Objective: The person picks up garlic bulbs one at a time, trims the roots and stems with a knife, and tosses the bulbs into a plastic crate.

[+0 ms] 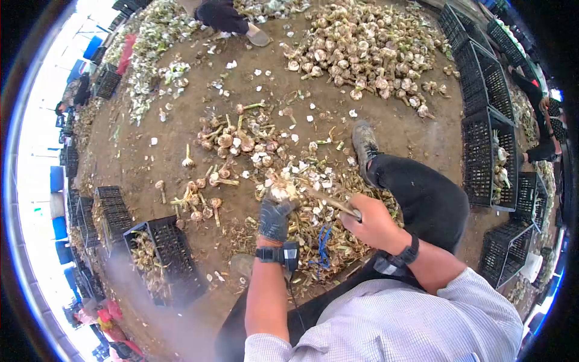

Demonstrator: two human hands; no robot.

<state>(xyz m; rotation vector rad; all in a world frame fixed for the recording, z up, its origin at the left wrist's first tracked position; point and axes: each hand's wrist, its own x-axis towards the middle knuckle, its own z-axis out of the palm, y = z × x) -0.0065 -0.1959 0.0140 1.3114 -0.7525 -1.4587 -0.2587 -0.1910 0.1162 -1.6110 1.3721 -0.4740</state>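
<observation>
My left hand point(275, 218), in a dark glove, is closed around a garlic bulb point(282, 186) near the middle of the view. My bare right hand point(369, 222) is wrapped round a thin tool point(332, 200) that slants up and left, its far end close to the bulb. Below and between the hands lie dry garlic stalks and peelings point(338, 241), with a blue cord point(324, 248) on them. Just beyond my left hand sits a small heap of garlic bulbs point(236, 142).
A large garlic pile point(368, 48) lies at the back. Black crates stand at right point(490, 158) and lower left point(172, 256). Another person's shoe point(258, 36) shows at the top, and a person point(537, 114) is at far right. My boot point(364, 148) rests beside the peelings.
</observation>
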